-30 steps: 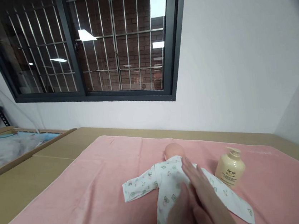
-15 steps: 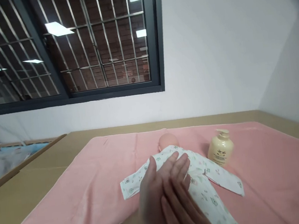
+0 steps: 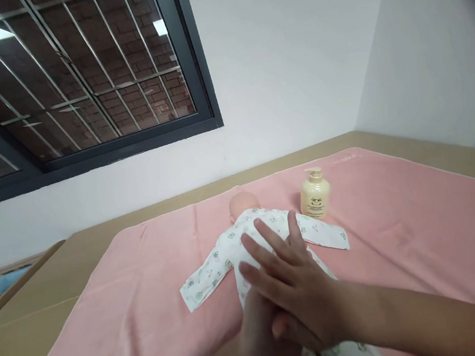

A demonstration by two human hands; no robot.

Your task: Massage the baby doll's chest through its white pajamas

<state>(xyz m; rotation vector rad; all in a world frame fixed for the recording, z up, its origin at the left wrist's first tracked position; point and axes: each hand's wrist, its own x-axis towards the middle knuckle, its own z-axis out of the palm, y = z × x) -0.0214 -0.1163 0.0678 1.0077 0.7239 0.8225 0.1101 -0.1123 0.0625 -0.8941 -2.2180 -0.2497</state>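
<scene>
My right hand reaches in from the right with its back up and its fingers spread, resting against my left hand. My left hand is beneath it, and its fingers are largely covered. No object shows between the two palms. Beyond them a doll lies on a pink cloth. It is dressed in a white printed baby garment, sleeves spread to both sides. My hands hide the middle of the garment.
A pale yellow pump bottle stands upright on the cloth by the garment's right sleeve. Tan surface borders the cloth. A wooden-edged tray or bin with blue contents sits at the left. Behind are a white wall and a barred window.
My right hand has swung across the top of my left, its fingers now spread and pointing up-left. The camera view has tilted and turned right.
</scene>
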